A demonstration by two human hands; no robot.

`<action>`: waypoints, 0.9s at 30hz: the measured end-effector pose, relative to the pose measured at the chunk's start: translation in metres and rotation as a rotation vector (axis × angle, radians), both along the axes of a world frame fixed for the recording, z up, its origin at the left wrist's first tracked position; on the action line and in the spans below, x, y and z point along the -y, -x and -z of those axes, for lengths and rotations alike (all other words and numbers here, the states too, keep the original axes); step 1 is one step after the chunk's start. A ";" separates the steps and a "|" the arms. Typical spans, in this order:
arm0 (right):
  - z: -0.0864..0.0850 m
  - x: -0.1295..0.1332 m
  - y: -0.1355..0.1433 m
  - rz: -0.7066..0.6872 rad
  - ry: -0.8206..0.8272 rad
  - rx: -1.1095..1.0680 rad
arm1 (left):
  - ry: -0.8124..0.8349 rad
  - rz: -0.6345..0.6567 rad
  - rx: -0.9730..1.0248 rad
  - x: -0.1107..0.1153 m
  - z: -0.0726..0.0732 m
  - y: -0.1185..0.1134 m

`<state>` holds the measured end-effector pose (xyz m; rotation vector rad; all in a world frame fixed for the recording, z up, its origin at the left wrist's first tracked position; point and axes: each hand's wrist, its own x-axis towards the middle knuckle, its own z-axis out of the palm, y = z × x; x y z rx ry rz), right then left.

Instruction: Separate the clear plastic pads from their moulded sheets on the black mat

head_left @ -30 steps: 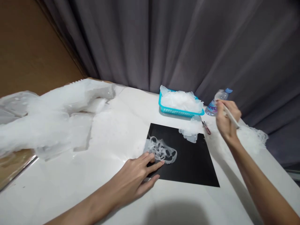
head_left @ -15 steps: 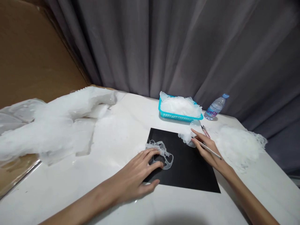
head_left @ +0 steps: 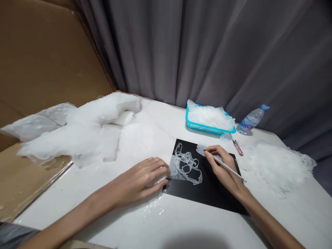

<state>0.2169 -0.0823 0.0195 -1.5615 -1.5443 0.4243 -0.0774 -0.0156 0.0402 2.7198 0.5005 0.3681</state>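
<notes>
My left hand (head_left: 150, 176) is closed, with fingers and thumb at the left edge of a black mat (head_left: 207, 193). They pinch the edge of a translucent white sheet (head_left: 174, 169) that lies partly on the mat. Beside those fingers lies a tangle of thin translucent strips (head_left: 188, 162). My right hand (head_left: 223, 166) grips a slim white pen-like stick (head_left: 229, 168); its tip is near the fingertips. Just left of that tip, small translucent pieces (head_left: 200, 149) rest at the mat's far edge.
A blue basket (head_left: 210, 129) of white pieces stands at the back, beside a water bottle (head_left: 250, 121). Pink-handled snips (head_left: 238, 148) and a white stringy heap (head_left: 280, 169) lie to the right. Bulky white plastic bags (head_left: 85, 128) lie left, near cardboard (head_left: 46, 62). A grey curtain (head_left: 207, 52) hangs behind.
My left hand has moved left off the strip tangle to the mat's edge, and its fingers have closed. The right hand still grips the stick. The view has shifted left.
</notes>
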 end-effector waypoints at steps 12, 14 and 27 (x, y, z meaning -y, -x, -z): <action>0.010 -0.005 0.062 -0.618 0.123 0.042 | -0.019 -0.172 0.023 0.041 0.040 0.023; 0.012 -0.006 0.061 -0.614 0.124 0.071 | 0.001 -0.167 0.033 0.042 0.036 0.022; 0.013 0.009 0.040 -0.557 0.149 0.136 | 0.035 -0.196 0.064 0.054 0.042 -0.007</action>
